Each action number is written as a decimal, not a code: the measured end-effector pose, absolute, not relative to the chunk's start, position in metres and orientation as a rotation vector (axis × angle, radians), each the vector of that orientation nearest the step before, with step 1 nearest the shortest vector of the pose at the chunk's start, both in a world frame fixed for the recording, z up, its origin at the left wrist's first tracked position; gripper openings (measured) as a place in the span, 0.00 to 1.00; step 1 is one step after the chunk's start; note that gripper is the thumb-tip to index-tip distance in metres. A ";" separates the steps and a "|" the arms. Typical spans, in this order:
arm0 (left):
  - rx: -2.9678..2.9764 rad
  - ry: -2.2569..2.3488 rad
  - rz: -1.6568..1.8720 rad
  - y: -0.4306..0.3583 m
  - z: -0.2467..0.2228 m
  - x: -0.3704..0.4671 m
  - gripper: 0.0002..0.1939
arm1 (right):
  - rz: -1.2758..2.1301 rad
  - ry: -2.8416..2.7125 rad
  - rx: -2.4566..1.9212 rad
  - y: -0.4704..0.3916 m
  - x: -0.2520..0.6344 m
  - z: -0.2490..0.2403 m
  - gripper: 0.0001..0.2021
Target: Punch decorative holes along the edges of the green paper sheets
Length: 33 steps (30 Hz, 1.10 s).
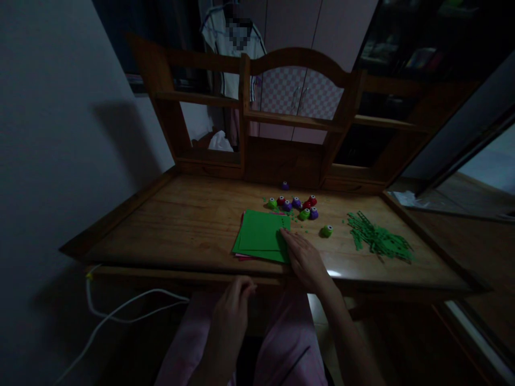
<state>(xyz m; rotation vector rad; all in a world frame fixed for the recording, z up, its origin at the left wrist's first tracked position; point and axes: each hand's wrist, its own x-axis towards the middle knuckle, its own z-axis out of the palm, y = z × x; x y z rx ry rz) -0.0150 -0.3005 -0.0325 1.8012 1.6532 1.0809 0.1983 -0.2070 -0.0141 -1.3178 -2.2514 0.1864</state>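
Note:
A stack of green sheets (261, 233), with red and pink edges showing beneath, lies near the front edge of the wooden desk. My right hand (303, 257) rests on the stack's right side, its fingers stretched out flat. Small dark marks or holes show near the stack's upper right corner. Over my lap, off the desk's front edge, my left hand (237, 297) is curled with its fingers together; what it holds, if anything, is hidden. Behind the stack stand several small craft punches, among them a green one (272, 203) and a purple one (296, 202).
A heap of cut green paper strips (380, 238) lies at the desk's right. One green punch (326, 231) stands apart, right of my right hand. Tiny green scraps dot the desk (181, 220). A wooden shelf unit (287, 119) rises at the back; white cables (120, 320) hang at lower left.

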 end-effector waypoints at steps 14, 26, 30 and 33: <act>1.963 1.542 1.106 -0.301 -0.022 -0.035 0.07 | 0.230 -2.185 -1.299 -0.206 0.198 -0.015 0.25; 2.095 1.601 1.213 -0.295 -0.027 -0.057 0.09 | 0.211 -2.166 -1.296 -0.207 0.196 -0.015 0.25; 2.067 1.803 1.409 -0.267 0.000 -0.086 0.10 | 0.211 -2.155 -1.292 -0.207 0.196 -0.014 0.26; 2.006 1.992 1.495 -0.239 0.011 -0.108 0.10 | 0.217 -2.150 -1.293 -0.208 0.195 -0.013 0.26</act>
